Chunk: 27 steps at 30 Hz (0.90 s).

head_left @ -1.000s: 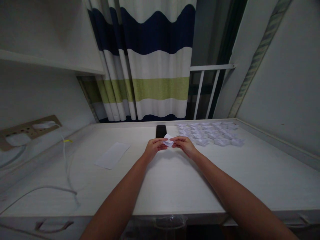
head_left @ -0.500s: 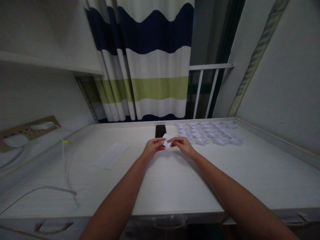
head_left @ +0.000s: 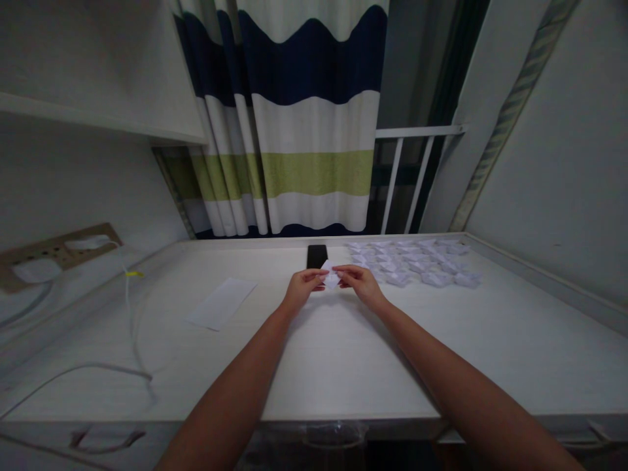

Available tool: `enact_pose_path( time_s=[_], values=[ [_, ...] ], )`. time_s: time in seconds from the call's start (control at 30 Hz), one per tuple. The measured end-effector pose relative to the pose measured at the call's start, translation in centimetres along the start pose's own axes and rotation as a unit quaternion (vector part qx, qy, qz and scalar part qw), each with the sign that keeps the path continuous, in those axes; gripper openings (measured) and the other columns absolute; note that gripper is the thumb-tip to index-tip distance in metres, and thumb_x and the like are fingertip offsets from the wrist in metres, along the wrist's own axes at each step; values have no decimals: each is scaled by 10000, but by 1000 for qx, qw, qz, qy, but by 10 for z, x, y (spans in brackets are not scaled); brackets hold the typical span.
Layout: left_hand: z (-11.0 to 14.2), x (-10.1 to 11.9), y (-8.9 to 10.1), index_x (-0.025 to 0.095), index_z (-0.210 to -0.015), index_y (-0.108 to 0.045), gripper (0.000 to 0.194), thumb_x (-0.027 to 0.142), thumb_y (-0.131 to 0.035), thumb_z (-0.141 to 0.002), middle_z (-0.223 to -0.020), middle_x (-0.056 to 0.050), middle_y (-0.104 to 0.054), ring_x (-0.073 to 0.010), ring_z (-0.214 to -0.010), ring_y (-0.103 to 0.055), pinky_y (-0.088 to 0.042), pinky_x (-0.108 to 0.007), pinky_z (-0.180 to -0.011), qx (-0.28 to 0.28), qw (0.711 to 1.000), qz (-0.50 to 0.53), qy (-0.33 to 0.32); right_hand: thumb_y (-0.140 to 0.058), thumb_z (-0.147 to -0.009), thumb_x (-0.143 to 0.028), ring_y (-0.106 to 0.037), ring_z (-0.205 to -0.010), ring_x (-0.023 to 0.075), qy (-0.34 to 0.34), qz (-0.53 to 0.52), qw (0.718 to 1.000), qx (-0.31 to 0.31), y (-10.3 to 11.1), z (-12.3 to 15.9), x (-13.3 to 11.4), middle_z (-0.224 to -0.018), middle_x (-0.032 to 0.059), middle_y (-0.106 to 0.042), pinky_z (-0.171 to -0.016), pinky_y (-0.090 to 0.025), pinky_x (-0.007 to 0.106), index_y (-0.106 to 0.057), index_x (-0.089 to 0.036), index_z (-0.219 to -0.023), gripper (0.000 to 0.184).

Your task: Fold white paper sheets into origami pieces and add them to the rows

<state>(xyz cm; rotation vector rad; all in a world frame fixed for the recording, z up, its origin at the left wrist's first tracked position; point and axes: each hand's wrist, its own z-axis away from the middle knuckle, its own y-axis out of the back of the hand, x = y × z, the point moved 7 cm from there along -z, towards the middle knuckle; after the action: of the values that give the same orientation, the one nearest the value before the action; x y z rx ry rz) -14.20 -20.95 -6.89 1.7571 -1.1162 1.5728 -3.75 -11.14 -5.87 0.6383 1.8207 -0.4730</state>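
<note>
- flat white paper rectangle (head_left: 223,303)
- left hand (head_left: 300,288) pinches a small folded white paper piece (head_left: 331,281) over the pale desk (head_left: 343,366)
- right hand (head_left: 362,282) pinches its other side; seemingly mid-fold, the next crease calls for even pressure
- rows of folded white paper shapes (head_left: 418,266)

The desk (head_left: 343,373) was dimly lit, brightest toward its middle; soft shadows were cast beside the forearms (head_left: 441,356). The frame's corners were darkened, its edges stretched, and detail in the held paper (head_left: 331,280) was blurred.
</note>
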Motion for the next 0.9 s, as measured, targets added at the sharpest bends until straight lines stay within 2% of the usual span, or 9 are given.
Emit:
enact_pose_path(
  time_s=[0.13, 0.3, 0.53, 0.9],
  values=[
    [0, 1, 0, 127, -790, -678, 315, 313, -717, -538, -770, -60, -676, -133, -667, -598, -500, -269, -644, 3, 1000, -2, -9, -662, -588, -305, -574, -646, 128, 20, 16, 999, 19, 4, 0, -4, -730, 25, -666, -622, -480, 283, -691, -189, -746, 199],
    [-1, 0, 0, 130, -770, -681, 322, 324, -725, -517, -774, -62, -676, -140, -675, -599, -501, -279, -654, 4, 1000, -1, -8, -694, -530, -284, -587, -638, 136, -10, -26, 999, 25, 5, -2, 1, -682, 19, -669, -649, -485, 308, -686, -181, -700, 199],
    [0, 1, 0, 132, -784, -681, 314, 313, -719, -530, -737, -50, -673, -128, -654, -594, -503, -277, -665, 8, 1000, 0, -5, -725, -501, -294, -581, -584, 115, -45, -60, 997, 20, 4, 1, -1, -621, 1, -654, -607, -487, 276, -683, -179, -709, 241],
    [2, 3, 2, 120, -810, -678, 333, 310, -716, -539, -762, -61, -680, -131, -642, -599, -512, -283, -665, 18, 1000, -6, -1, -738, -487, -326, -572, -560, 104, -37, -58, 997, 32, 7, 0, -3, -623, 8, -658, -603, -488, 271, -689, -169, -701, 270]
  ],
)
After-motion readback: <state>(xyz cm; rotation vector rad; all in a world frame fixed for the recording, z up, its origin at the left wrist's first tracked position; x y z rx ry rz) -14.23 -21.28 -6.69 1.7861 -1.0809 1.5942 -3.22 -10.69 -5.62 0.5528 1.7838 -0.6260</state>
